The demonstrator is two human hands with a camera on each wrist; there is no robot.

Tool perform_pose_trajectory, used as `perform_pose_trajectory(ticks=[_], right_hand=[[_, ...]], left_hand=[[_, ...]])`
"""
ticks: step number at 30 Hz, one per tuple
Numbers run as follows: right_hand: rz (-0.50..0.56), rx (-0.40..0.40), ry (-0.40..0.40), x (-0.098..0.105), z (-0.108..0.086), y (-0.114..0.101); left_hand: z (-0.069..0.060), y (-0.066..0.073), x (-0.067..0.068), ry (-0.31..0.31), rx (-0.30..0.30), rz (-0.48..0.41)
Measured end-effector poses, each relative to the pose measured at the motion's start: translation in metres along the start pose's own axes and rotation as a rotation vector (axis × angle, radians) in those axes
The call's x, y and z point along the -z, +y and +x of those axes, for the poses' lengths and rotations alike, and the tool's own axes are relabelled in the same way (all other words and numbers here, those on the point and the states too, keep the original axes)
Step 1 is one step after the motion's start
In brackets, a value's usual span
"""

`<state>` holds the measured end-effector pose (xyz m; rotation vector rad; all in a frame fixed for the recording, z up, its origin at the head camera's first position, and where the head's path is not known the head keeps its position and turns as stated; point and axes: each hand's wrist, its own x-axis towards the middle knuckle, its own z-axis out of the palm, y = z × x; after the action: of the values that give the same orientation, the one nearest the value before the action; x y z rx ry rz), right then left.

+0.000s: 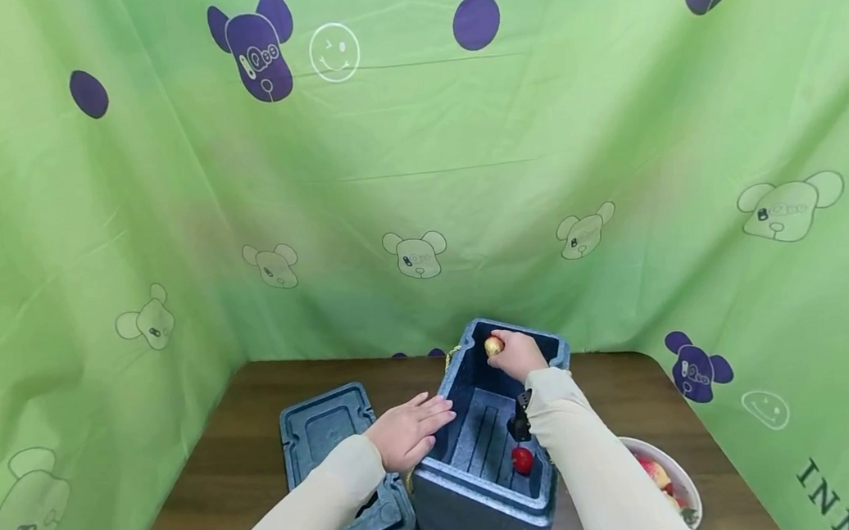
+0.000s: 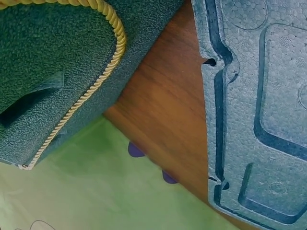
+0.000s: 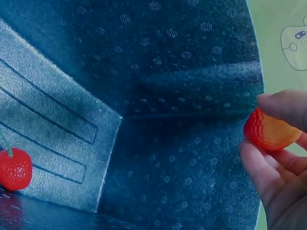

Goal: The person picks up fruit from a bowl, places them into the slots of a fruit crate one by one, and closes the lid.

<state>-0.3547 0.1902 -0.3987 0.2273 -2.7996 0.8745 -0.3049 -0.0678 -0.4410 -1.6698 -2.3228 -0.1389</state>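
Observation:
A blue foam box stands open at the top on the table. My right hand reaches in over its far end and pinches a small red-and-yellow fruit between thumb and fingers, above the box floor. On that floor, near the front right corner, lies a red cherry with a green stem. My left hand rests on the box's left rim, fingers straight; the left wrist view does not show it. A yellow rope handle hangs along the box's outer side.
Left of the box lies its blue foam lid, close against it at the front. To the right, partly behind my right sleeve, a white bowl holds several red-and-yellow fruits. Green cloth hangs behind the wooden table.

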Motion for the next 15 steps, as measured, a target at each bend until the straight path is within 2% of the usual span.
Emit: perform_pose_trajectory(ticks=[5,9,15], right_hand=[[-0.009,0.037,0.001,-0.003,0.002,-0.006],[-0.03,0.013,-0.003,-0.007,-0.001,-0.003],[-0.033,-0.014,-0.011,-0.019,-0.006,0.004]], left_hand=[[-0.005,-0.002,0.003,0.029,-0.006,0.007],[-0.004,-0.001,0.002,0.02,-0.012,-0.018],[-0.001,0.001,0.0,0.015,-0.014,0.011]])
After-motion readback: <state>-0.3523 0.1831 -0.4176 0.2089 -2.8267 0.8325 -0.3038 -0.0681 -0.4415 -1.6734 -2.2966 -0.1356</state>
